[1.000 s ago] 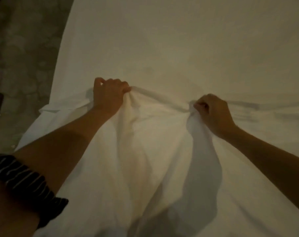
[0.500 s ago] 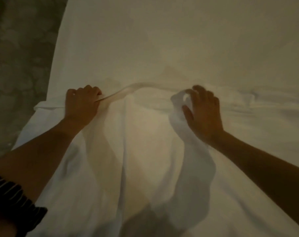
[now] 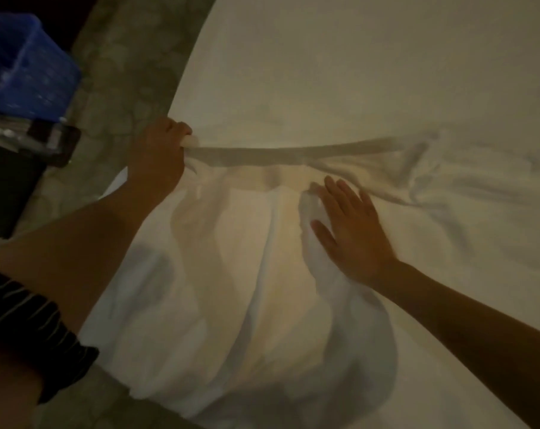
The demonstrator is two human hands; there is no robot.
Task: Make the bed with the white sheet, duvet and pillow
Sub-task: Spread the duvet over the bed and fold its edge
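Head view: a wide bed [image 3: 355,57] covered in smooth white cloth fills the upper and right part of the picture. A loose, rumpled white cotton cloth [image 3: 231,289] lies across its near end and hangs over the near edge. Whether this is the sheet or the duvet cannot be told.

The left hand [image 3: 157,156] is at the bed's left side edge. Its fingers [image 3: 177,131] are curled tight on the far hem of the loose cloth, and from that grip the hem runs as a taut straight band [image 3: 278,153] to the right across the bed. Further right the cloth gathers into soft creases [image 3: 432,174].

The right hand [image 3: 352,230] lies palm down on the loose cloth just below the band. Its fingers [image 3: 340,193] are straight and spread apart, clamped on nothing, and a raised fold lies against its thumb side.

A dark sleeve with thin pale stripes [image 3: 24,320] covers the left upper arm at the lower left. Beside the bed is a grey mottled stone floor [image 3: 132,57]. On it, at the upper left, stands a blue plastic crate [image 3: 24,63], with a dark object with a shiny top [image 3: 30,137] just beside it, too dim to identify.
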